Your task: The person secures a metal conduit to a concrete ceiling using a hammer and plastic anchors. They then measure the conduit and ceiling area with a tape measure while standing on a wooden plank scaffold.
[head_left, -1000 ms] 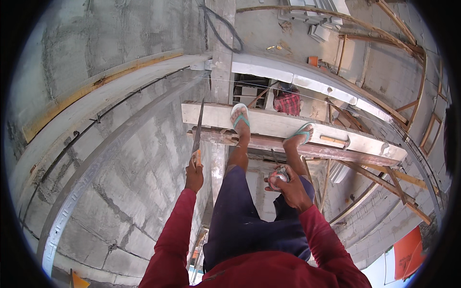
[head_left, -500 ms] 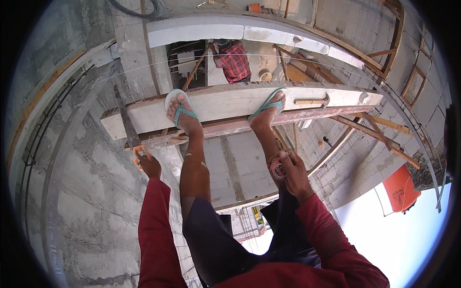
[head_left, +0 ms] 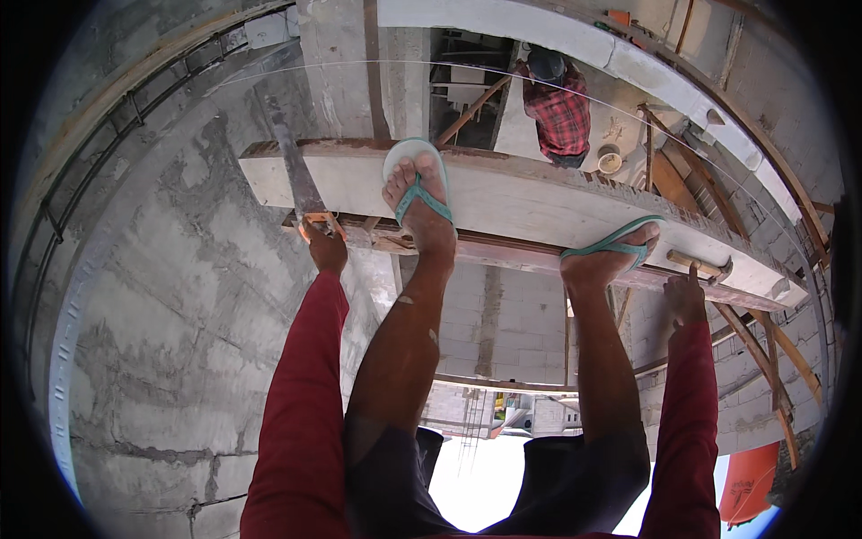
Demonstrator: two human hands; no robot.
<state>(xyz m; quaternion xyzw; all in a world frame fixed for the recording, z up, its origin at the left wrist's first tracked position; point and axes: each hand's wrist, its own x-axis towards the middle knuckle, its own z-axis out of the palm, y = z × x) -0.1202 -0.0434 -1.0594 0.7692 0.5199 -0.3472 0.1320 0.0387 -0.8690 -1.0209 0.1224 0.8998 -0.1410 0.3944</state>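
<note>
On the left, my left hand (head_left: 325, 248) is closed round the orange handle of a hand saw (head_left: 299, 171), whose blade crosses the pale wooden plank (head_left: 503, 190) near its left end. My right hand (head_left: 687, 301) is at the plank's right part, forefinger stretched toward the wooden handle of a hammer (head_left: 702, 266) lying there. The fingertip is at or very near the handle; the other fingers and palm are mostly hidden. My feet, in turquoise flip-flops (head_left: 415, 175), stand apart on the plank. A reddish beam (head_left: 512, 254) runs along its near side.
Below and beyond the plank, a person in a red plaid shirt (head_left: 561, 115) stands beside a bucket (head_left: 610, 159). A rough block wall (head_left: 162, 359) rises at left. A thin string (head_left: 359, 62) spans the scene. Wooden props (head_left: 759, 359) and an orange tank (head_left: 748, 485) are at right.
My right hand has moved from beside my knee out to the hammer; the round red object it held no longer shows. The view has shifted. My left hand keeps hold of the saw.
</note>
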